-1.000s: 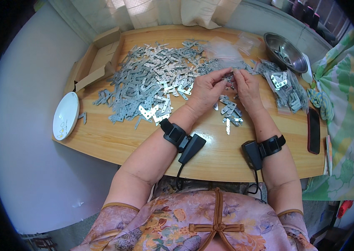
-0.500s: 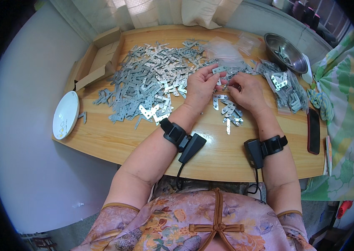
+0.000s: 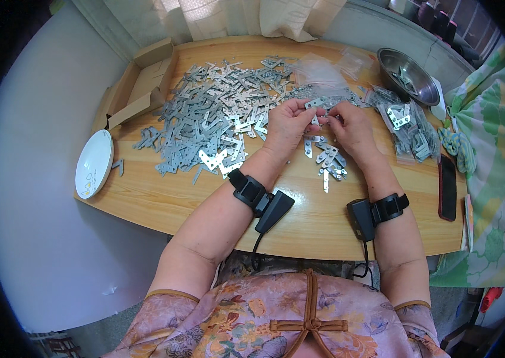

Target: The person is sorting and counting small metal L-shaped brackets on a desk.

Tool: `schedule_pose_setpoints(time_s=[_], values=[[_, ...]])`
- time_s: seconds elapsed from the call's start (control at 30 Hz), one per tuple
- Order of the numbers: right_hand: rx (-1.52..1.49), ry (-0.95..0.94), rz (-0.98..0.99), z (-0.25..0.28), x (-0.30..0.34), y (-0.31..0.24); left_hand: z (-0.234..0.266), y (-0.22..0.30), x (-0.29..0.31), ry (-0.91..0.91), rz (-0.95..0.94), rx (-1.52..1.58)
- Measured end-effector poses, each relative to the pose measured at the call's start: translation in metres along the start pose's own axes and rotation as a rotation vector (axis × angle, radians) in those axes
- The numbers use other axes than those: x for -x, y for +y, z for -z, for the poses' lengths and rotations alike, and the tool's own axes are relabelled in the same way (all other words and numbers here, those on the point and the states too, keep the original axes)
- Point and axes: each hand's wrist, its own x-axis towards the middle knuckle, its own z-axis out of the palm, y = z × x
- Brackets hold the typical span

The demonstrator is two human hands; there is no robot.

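My left hand (image 3: 285,128) pinches a flat silver L-shaped corner bracket (image 3: 313,103) with screw holes, raised just above the table. Close by on the right, my right hand (image 3: 354,131) has its thumb and fingers drawn together at the bracket's edge. Whatever sits between those fingertips is too small to make out. Below both hands lies a small group of corner brackets (image 3: 329,156), several with round screw heads in their holes. A big heap of loose flat brackets (image 3: 211,119) spreads to the left. Beyond my hands is a pile of small screws (image 3: 341,95).
An open cardboard box (image 3: 145,80) and a white plate (image 3: 94,164) stand at left. Clear plastic bags (image 3: 318,68) lie at the back. On the right are a steel bowl (image 3: 407,74), bagged brackets (image 3: 422,140), a cloth (image 3: 459,149) and a phone (image 3: 447,188).
The bracket in my left hand has tilted a little and shifted slightly down. My right hand has moved slightly, its fingers still close to the bracket.
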Motion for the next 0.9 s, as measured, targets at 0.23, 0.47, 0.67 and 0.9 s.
schedule_pose_setpoints(time_s=[0.23, 0.47, 0.67, 0.9], values=[[-0.610, 0.134, -0.336, -0.010, 0.001, 0.012, 0.001, -0.002, -0.001, -0.022, 0.042, 0.043], [-0.948, 0.200, -0.437, -0.002, -0.004, 0.000, 0.004, -0.007, -0.004, -0.040, 0.081, 0.059], [-1.155, 0.189, -0.513, 0.000, -0.003, 0.003, 0.001, -0.003, -0.002, -0.057, 0.106, 0.036], [-0.959, 0.188, -0.418, 0.004, -0.003, -0.009, 0.002, -0.002, 0.000, -0.057, 0.122, 0.005]])
